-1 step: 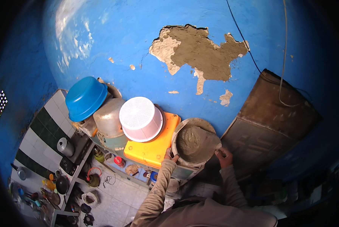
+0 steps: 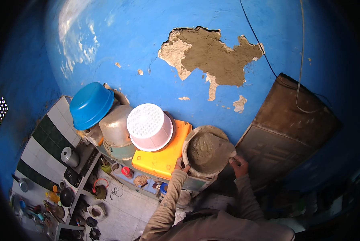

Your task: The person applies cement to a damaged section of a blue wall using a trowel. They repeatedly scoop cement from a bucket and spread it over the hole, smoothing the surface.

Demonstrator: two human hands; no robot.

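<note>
Basin (image 2: 207, 128), round, grey and crusted, resting just beside a yellow box (image 2: 154, 163), near a blue wall (image 2: 127, 44). Holding wet, grey-brown mortar (image 2: 202, 146) inside, lumpier toward the left and smoother toward the right. Clamping the near left rim between the fingers of the left hand (image 2: 181, 165). Gripping the right rim with the bent, drawn-together fingers of the right hand (image 2: 239, 166), while keeping the exact thumb position impossible to tell. Reaching up from the lower edge in long brown sleeves (image 2: 164, 205).

Including, on top of the yellow box, an upside-down pink colander (image 2: 158, 134) with a white, perforated base. Showing farther left a dull, rounded metal pot (image 2: 115, 126) and, next to it, a tilted blue tub (image 2: 91, 105). Facing, higher on the wall, a ragged patch (image 2: 220, 56) of brown plaster, paler along its left side. Showing at right a dark brown panel (image 2: 280, 132), with a thin black cable (image 2: 255, 36) hanging near its top. Spreading out pale floor tiles (image 2: 125, 211) at lower left.
</note>
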